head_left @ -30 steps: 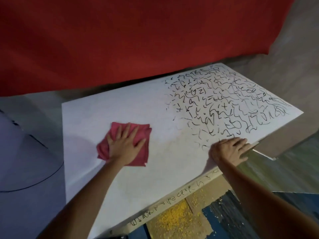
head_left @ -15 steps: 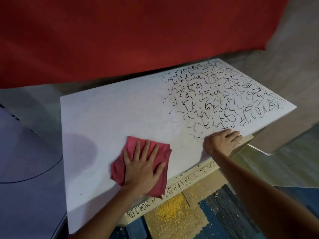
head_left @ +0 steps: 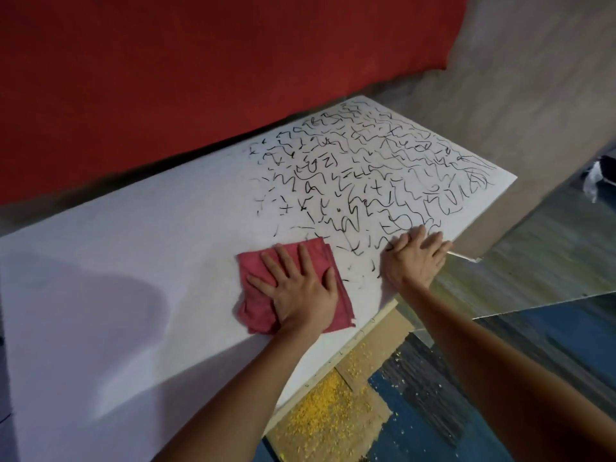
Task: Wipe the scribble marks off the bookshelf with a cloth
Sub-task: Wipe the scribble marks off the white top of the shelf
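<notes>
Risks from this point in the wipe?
1. The right hand lies flat on the scribble marks, right beside the cloth. It may smear ink or block the next stroke.
2. The left hand only presses the cloth flat, without gripping it, near the front edge of the bookshelf. The cloth could bunch up or slide off that edge.

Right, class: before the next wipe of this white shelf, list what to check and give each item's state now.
1. Left hand flat on the cloth: ok.
2. Right hand bracing the shelf: ok.
3. Wipe path clear: not ok, right hand lies on scribble marks beside the cloth.
4. Marks gone: not ok, the right half is covered.
5. Cloth damp: cannot tell.
</notes>
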